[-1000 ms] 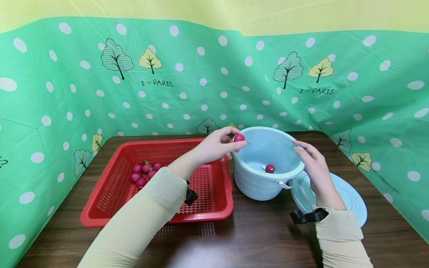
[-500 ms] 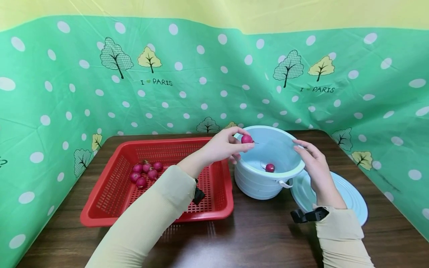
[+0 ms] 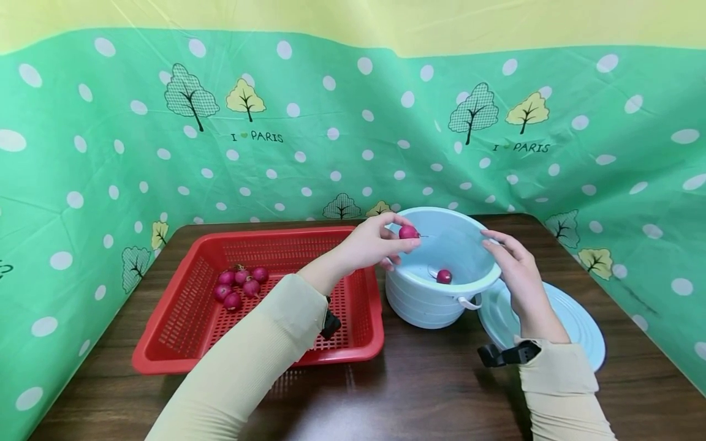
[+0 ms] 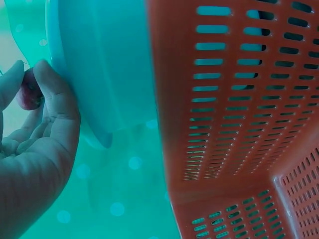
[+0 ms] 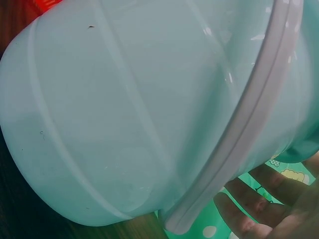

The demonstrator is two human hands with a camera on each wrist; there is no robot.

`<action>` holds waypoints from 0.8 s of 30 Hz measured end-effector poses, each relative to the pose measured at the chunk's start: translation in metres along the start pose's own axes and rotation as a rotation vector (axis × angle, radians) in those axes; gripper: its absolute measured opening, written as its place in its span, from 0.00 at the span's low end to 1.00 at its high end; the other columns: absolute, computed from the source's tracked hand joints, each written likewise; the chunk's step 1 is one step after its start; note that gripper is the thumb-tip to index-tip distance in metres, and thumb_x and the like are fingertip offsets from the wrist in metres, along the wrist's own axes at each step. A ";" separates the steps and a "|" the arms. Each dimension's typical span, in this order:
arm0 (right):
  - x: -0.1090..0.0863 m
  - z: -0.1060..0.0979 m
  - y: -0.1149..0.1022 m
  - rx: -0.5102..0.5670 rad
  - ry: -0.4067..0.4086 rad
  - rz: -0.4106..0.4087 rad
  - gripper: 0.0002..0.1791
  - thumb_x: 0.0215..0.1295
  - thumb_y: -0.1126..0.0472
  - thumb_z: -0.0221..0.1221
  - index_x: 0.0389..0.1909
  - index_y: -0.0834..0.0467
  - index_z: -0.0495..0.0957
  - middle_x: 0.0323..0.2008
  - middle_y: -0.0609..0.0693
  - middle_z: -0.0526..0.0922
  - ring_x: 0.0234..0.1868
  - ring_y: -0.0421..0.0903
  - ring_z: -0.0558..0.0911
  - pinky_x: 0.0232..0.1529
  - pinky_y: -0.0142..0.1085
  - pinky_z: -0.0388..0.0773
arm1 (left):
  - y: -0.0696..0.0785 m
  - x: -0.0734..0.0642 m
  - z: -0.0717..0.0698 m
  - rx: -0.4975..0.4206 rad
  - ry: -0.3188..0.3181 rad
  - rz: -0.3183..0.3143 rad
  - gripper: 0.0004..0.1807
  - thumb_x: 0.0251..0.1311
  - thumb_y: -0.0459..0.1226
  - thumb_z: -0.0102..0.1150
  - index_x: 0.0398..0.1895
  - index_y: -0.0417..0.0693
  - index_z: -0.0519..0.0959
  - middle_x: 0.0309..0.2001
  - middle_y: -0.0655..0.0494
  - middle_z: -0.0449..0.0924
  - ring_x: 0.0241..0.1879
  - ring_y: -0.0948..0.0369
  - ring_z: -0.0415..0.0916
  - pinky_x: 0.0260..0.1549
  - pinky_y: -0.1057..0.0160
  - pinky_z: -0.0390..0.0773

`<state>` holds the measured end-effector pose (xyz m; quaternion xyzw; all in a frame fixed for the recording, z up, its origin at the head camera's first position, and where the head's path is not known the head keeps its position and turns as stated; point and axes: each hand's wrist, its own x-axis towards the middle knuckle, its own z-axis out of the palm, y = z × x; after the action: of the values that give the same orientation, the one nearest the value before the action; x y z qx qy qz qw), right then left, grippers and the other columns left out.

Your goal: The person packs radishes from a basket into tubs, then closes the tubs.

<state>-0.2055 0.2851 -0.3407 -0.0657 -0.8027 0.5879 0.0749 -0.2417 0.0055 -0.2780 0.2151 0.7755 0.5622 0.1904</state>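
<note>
In the head view, my left hand [image 3: 371,244] pinches a radish [image 3: 409,232] between thumb and fingers, over the left rim of the light blue bucket [image 3: 425,306]. The same radish [image 4: 30,89] shows between the fingertips in the left wrist view. Another radish [image 3: 444,277] lies on the bucket's floor. My right hand [image 3: 521,278] rests at the bucket's right rim, fingers fairly straight. Several of its fingers [image 5: 261,204] stretch out beside the bucket in the right wrist view. Several radishes [image 3: 241,285] lie in the left part of the red basket [image 3: 144,355].
The bucket's pale handle [image 3: 469,304] hangs at its front right. A light blue lid [image 3: 586,327] lies on the brown table [image 3: 430,392], partly beneath my right forearm. Green dotted cloth [image 3: 353,141] hangs behind and at both sides.
My left hand has moved right with the radish, from the bucket's left edge to over its opening, and slowed. My right hand stays at the rim.
</note>
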 end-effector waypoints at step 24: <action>-0.001 -0.001 0.001 0.021 -0.007 -0.019 0.29 0.74 0.39 0.48 0.71 0.44 0.67 0.72 0.56 0.59 0.62 0.47 0.65 0.67 0.65 0.58 | -0.001 0.001 0.000 0.046 -0.003 -0.004 0.22 0.64 0.44 0.64 0.58 0.50 0.72 0.40 0.49 0.85 0.30 0.57 0.82 0.33 0.60 0.85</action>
<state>-0.2044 0.2858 -0.3412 -0.0552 -0.7974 0.5958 0.0784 -0.2432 0.0059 -0.2786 0.2185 0.7883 0.5437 0.1876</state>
